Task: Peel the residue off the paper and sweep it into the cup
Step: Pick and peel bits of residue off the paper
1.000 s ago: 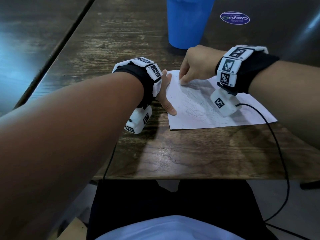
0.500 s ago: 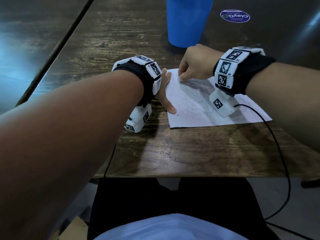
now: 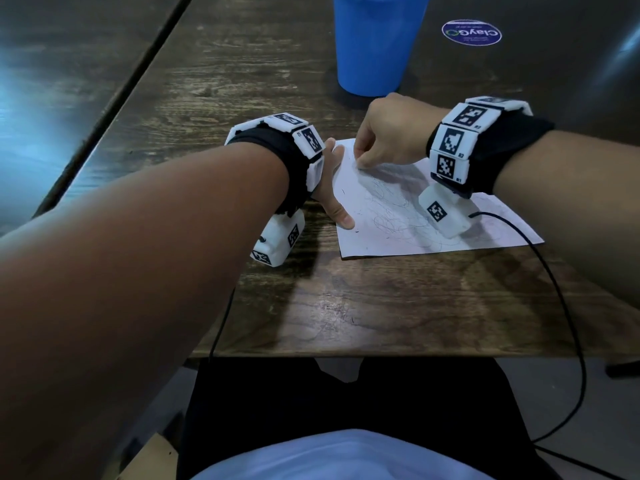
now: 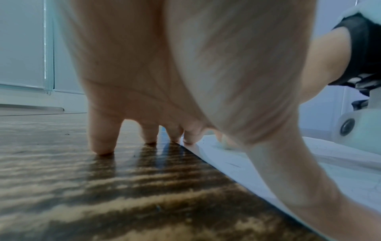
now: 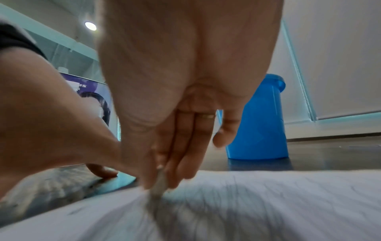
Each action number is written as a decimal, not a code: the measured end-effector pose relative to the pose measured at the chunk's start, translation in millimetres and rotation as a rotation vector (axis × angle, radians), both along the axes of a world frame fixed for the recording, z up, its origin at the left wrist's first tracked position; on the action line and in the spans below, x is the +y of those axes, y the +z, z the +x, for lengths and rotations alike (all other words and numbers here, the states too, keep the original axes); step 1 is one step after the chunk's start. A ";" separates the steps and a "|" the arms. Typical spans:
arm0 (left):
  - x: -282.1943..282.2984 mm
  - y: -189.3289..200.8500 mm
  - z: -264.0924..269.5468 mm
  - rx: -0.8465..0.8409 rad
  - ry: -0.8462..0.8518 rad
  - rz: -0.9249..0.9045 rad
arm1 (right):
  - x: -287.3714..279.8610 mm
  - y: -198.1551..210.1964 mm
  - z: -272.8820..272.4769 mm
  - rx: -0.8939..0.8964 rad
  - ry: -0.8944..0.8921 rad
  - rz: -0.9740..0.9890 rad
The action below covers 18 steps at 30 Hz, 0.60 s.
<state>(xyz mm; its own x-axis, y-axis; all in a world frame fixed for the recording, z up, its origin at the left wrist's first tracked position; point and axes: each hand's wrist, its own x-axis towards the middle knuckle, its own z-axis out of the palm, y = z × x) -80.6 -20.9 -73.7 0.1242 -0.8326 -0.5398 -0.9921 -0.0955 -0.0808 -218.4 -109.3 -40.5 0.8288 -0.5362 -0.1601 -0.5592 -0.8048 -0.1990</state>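
Dark wood grain runs across the desk (image 3: 346, 306) in front of me, and a white sheet of paper (image 3: 398, 233) covered in thin pen scribbles lies flat on it, near my edge of the desk. My left hand (image 3: 332, 188) is planted at the paper's left edge with its fingers (image 4: 101, 140) held straight and spread: in the left wrist view most fingertips stand on the bare wood just beside the sheet, while the forefinger and the thumb press on the paper itself, pinning it down. My right hand (image 3: 388, 133) is over the paper's far left corner, knuckles up, its fingers (image 5: 185, 154) bunched together and curled downward. In the right wrist view the thumb and forefinger pinch a thin greyish strip of residue (image 5: 159, 184) that rises from the paper's surface; the strip is blurred, so I cannot tell how much of it is free of the sheet. A few small dark flecks lie on the paper near my left thumb. Beyond the paper's far edge, close behind my right hand, the blue cup (image 3: 375, 43) stands upright on the desk. Farther back, to the right of the cup, a round sticker (image 3: 471, 32) is stuck to the surface.
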 end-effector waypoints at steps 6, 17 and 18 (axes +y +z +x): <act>-0.5 -0.4 -2.1 -0.054 -0.012 -0.012 | 5.8 14.3 -2.7 0.236 0.094 0.164; -0.7 3.1 -1.9 -0.032 0.012 0.021 | 7.0 15.1 -8.4 0.261 0.106 0.163; -0.9 2.3 -2.0 -0.032 0.013 0.021 | 7.7 16.0 -8.4 0.279 0.116 0.166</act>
<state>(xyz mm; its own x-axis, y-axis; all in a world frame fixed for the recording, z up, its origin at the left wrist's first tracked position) -82.6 -21.8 -71.4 0.1524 -0.8192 -0.5529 -0.9877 -0.1061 -0.1150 -226.8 -101.6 -24.5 0.7946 -0.3889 -0.4661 -0.5173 -0.8357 -0.1846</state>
